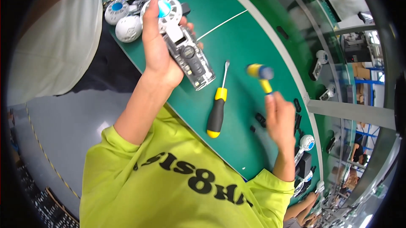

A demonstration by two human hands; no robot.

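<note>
Two grips, clear-handled fan [192, 61] in left hand [158, 59] and blurred mallet [261, 72] in right hand [280, 120], with screwdriver [217, 109] and some green table [237, 152] room between, table edge [192, 128] below left wrist.

Light was bright and fairly even. Motion smeared the mallet head [260, 71] just beyond the fingers [271, 109] of the right hand [281, 122]; soft shadows dimmed the green tabletop [239, 147] left of them. Well left, glare whitened the grey floor [69, 131]. Straight edges bowed far outside the fingers.

Lime-green T-shirt [165, 198]; loose short sleeves [113, 150]; rounded black lettering [185, 168] across front.
</note>
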